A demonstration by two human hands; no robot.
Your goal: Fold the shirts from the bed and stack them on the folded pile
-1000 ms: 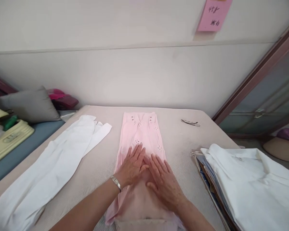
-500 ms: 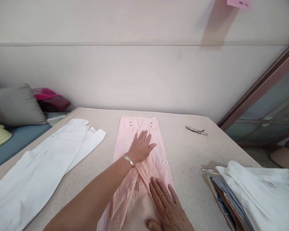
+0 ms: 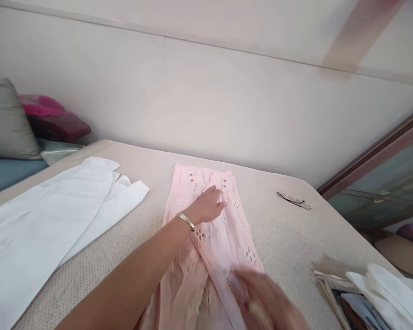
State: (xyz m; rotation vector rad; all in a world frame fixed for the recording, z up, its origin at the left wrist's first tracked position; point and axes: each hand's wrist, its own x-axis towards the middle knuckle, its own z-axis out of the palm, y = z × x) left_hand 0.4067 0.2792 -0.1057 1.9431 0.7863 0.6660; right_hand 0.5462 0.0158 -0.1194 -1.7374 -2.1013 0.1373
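Observation:
A long pink eyelet shirt, folded narrow, lies in the middle of the bed. Small buttons show on two tabs at its far end, and its near part is creased. My left hand, with a bracelet at the wrist, rests on the upper part of the shirt, its thumb apart from the bent fingers. Close to me, my right hand is over the shirt's right edge. Motion smears its fingers, so whether they grip the cloth cannot be made out.
White garments are spread on the left of the bed. Eyeglasses lie toward the far right. A stack of folded clothes sits at the near right. A wall borders the far side; a grey pillow is at left.
My left hand has gone from flat with spread fingers to bent fingers. The right hand has lifted or shifted and is blurred. The view has tilted and moved.

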